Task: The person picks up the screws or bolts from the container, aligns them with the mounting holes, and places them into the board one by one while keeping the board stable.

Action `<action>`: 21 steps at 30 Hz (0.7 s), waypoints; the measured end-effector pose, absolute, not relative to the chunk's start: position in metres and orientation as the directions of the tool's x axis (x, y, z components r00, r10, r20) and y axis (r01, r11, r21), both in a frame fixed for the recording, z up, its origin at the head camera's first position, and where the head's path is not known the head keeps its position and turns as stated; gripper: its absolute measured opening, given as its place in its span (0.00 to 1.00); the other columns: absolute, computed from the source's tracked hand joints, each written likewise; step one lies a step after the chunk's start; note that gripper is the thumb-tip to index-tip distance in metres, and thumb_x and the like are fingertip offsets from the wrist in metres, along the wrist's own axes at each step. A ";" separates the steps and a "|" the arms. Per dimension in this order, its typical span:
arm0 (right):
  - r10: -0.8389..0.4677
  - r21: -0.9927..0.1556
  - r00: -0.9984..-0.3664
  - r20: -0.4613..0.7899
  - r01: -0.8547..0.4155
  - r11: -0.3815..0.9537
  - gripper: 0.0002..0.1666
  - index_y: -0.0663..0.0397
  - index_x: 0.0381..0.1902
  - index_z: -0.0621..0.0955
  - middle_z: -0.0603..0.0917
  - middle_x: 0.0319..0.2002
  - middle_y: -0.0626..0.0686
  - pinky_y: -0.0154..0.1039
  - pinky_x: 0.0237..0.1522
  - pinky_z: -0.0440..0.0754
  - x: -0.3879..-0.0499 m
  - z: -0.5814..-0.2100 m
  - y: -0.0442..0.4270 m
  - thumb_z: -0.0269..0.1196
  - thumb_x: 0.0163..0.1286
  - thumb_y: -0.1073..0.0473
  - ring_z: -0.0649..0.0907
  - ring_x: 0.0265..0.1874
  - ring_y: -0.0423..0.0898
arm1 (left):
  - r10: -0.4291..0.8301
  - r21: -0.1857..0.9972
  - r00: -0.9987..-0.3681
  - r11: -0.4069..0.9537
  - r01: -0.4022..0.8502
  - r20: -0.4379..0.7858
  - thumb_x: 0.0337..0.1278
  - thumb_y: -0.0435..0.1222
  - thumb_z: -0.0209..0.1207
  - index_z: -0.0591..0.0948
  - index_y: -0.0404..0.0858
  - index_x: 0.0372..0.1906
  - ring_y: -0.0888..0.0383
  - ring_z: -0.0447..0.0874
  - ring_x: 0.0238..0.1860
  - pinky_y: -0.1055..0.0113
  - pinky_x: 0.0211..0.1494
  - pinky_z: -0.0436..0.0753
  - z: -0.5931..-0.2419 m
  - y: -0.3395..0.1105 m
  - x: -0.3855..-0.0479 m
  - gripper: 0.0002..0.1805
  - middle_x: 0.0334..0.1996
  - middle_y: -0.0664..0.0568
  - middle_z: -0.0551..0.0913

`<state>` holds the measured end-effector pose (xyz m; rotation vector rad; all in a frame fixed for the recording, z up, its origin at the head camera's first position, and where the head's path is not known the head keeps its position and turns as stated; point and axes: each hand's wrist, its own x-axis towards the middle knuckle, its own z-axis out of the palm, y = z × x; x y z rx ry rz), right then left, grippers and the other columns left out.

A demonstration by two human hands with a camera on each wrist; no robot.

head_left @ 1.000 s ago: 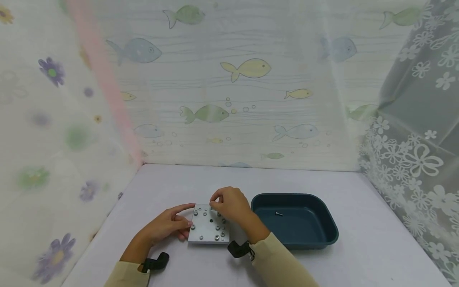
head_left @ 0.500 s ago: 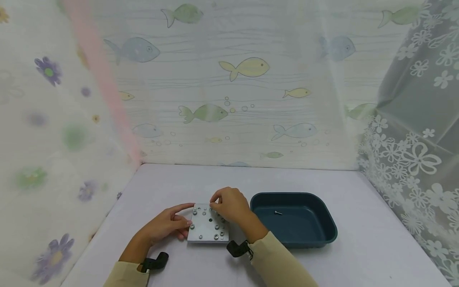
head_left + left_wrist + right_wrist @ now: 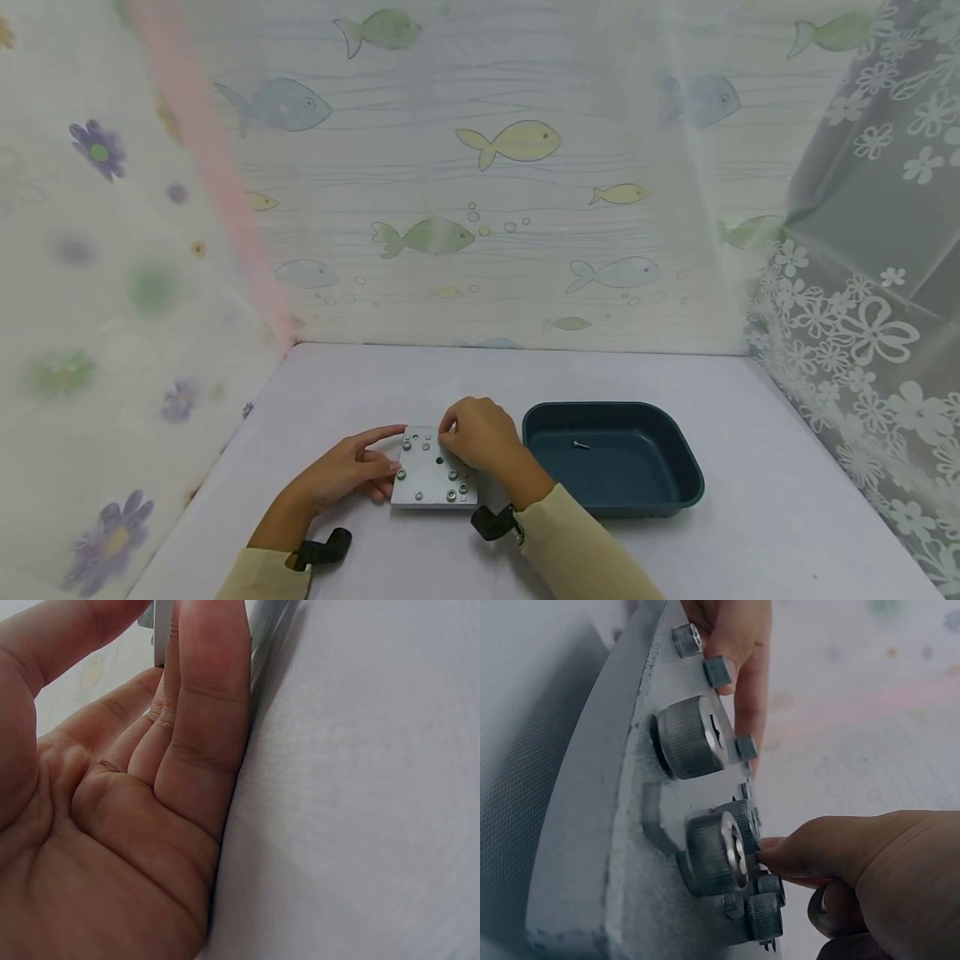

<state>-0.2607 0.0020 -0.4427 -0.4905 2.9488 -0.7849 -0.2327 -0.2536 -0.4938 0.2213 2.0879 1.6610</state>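
Observation:
A silvery metal plate (image 3: 422, 483) lies on the table, with several socket head screws standing in it and a dark hole near its middle. My left hand (image 3: 341, 471) holds its left edge, the index finger reaching to the far corner. In the left wrist view that palm (image 3: 112, 847) lies on its side against the table. My right hand (image 3: 483, 437) is over the plate's far right part. Its thumb and index finger pinch a small screw, mostly hidden behind a nearer socket head screw (image 3: 715, 853) in the right wrist view. Another large screw (image 3: 690, 739) stands nearby.
To the right of the plate stands a dark blue tray (image 3: 693, 467), with one loose screw (image 3: 581, 445) lying in it. White cloth covers the table (image 3: 765, 517). Patterned curtains (image 3: 510, 250) hang behind and on both sides.
My right hand has dropped slightly and its fingertips have come a little nearer to me. The left hand and the plate stay in place; the head view has shifted slightly.

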 end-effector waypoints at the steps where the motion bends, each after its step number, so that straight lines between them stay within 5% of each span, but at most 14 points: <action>1: -0.314 -0.490 -0.949 0.033 -0.289 0.823 0.03 0.38 0.33 0.90 0.79 0.19 0.40 0.34 0.22 0.72 -0.261 -0.443 0.002 0.71 0.68 0.50 0.76 0.21 0.39 | 0.400 0.954 -0.881 0.256 -0.157 -0.252 0.65 0.41 0.69 0.64 0.46 0.80 0.52 0.89 0.31 0.58 0.38 0.90 -0.494 -0.254 -0.233 0.42 0.34 0.43 0.89; 15: -0.285 -0.440 -0.958 0.038 -0.272 0.855 0.04 0.34 0.37 0.91 0.89 0.37 0.40 0.34 0.25 0.74 -0.259 -0.439 0.001 0.72 0.67 0.47 0.79 0.29 0.38 | 0.400 0.953 -0.879 0.255 -0.163 -0.258 0.65 0.41 0.69 0.63 0.46 0.80 0.52 0.89 0.31 0.58 0.38 0.90 -0.493 -0.253 -0.232 0.42 0.34 0.43 0.89; 21: -0.302 -0.438 -0.952 0.042 -0.290 0.851 0.11 0.34 0.46 0.91 0.84 0.30 0.40 0.34 0.24 0.76 -0.260 -0.424 0.008 0.72 0.67 0.45 0.79 0.26 0.39 | 0.396 0.954 -0.882 0.253 -0.164 -0.256 0.65 0.41 0.69 0.63 0.45 0.80 0.52 0.89 0.32 0.58 0.39 0.90 -0.493 -0.253 -0.233 0.43 0.34 0.43 0.89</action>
